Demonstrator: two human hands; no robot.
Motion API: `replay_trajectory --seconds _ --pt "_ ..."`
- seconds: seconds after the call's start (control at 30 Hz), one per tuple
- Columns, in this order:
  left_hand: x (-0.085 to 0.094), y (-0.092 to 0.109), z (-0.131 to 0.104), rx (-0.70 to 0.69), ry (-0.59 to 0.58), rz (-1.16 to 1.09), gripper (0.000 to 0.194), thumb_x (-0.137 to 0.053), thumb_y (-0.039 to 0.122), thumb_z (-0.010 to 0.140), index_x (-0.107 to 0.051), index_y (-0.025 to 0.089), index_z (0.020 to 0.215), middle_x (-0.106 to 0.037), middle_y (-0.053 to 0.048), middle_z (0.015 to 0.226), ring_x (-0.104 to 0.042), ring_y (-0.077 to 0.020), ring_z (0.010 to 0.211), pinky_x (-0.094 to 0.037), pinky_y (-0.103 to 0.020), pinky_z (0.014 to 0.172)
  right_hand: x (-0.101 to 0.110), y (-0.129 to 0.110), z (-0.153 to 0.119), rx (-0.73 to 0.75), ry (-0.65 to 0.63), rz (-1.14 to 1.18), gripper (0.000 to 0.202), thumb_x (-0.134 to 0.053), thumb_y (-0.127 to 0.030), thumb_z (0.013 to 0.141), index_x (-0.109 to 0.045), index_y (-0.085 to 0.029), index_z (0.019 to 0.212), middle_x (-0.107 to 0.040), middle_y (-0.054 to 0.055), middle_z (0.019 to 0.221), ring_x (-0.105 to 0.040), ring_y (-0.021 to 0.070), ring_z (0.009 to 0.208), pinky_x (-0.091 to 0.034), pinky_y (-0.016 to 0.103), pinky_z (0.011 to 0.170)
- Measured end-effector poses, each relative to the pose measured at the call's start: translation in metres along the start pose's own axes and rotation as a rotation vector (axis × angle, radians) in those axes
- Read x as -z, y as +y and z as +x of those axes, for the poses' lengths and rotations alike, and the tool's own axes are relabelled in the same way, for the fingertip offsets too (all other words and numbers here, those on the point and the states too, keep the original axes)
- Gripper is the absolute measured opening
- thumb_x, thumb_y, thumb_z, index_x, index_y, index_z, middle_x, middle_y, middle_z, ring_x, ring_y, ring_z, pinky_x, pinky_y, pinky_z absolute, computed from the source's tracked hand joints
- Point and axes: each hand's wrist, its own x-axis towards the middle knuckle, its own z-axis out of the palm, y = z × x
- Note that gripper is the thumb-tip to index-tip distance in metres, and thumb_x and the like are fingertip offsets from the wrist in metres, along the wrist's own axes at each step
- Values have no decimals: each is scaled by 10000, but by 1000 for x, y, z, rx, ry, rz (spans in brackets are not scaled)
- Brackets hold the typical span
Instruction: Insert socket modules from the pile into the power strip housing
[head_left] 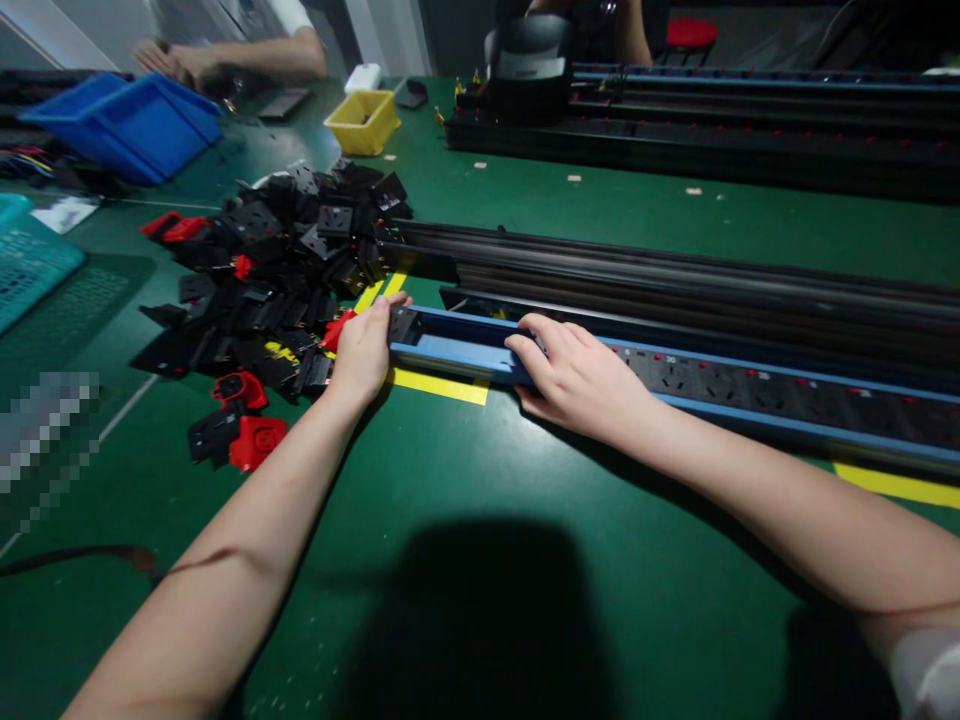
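On the green table (450,480), my left hand (365,350) is holding the blue rail (465,354) by its end; my right hand (581,380) is bending across, its grip I cannot tell.

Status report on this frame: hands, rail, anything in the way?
Left hand at left end of blue rail; right hand over it. Rail partly filled with black sockets. Pile of loose parts close beside left hand.
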Motion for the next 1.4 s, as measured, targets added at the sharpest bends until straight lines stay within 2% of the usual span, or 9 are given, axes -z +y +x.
replay_trajectory --seconds 0.13,0.3,0.5,0.73,1.0,1.1,1.2,1.3,1.4 --pt "1 -2 1 -34 4 48 651 -400 663 985 -734 153 1214 -751 -135 1238 -688 -293 1208 -487 -472 1140 3 6 1 -113 -7 231 556 -599 -344 920 -473 -75 1390 -545 243 1357 -576 354 1184 -494 471 966" --pt "0 8 -6 -62 -19 125 616 -383 625 998 -735 167 1211 -748 -116 1250 -680 -289 1219 -478 -467 1145 7 11 3 -185 -43 370 555 -612 -363 896 -464 -124 1374 -587 196 1327 -581 348 1214 -494 493 989" --pt "-5 14 -13 -87 -79 141 564 -507 567 972 -681 156 1318 -732 -132 1290 -664 -296 1245 -470 -494 1150 6 12 3 -183 -50 361 556 -595 -380 897 -451 -140 1377 -601 191 1309 -592 355 1202 -491 511 995" --pt "-4 12 -13 -101 -42 190 544 -508 569 971 -699 189 1309 -717 -128 1315 -633 -308 1293 -455 -513 1159 5 12 2 -173 -42 356 546 -581 -373 905 -444 -144 1382 -601 193 1316 -595 358 1199 -496 514 987" --pt "-7 24 -19 -166 -75 277 535 -481 558 985 -680 195 1324 -703 -115 1341 -626 -293 1282 -449 -479 1147 6 12 2 -173 -47 363 563 -596 -378 905 -444 -129 1386 -600 203 1326 -589 359 1210 -493 517 1003" --pt "-9 23 -19 -169 -43 311 482 -517 518 970 -671 199 1296 -713 -114 1289 -639 -284 1230 -463 -464 1112 6 11 3 -176 -50 356 565 -600 -376 907 -446 -122 1388 -600 202 1327 -590 357 1210 -494 511 1006" --pt "-10 17 -18 -134 55 329 462 -609 489 907 -618 190 1259 -710 -92 1113 -666 -245 1058 -516 -414 997 6 12 2 -171 -43 357 565 -598 -374 908 -442 -123 1390 -597 201 1331 -589 357 1215 -494 511 1005" --pt "-10 13 -17 -106 110 305 390 -665 482 859 -568 207 1118 -639 -37 964 -628 -185 872 -529 -347 844 5 13 2 -165 -36 365 552 -590 -369 908 -438 -143 1388 -599 198 1326 -593 359 1209 -496 518 995" --pt "-9 14 -17 -138 113 341 324 -664 485 863 -524 222 992 -581 -8 884 -575 -160 781 -504 -336 787 5 13 2 -163 -34 361 546 -591 -363 902 -447 -136 1377 -604 196 1314 -597 358 1198 -500 514 987"
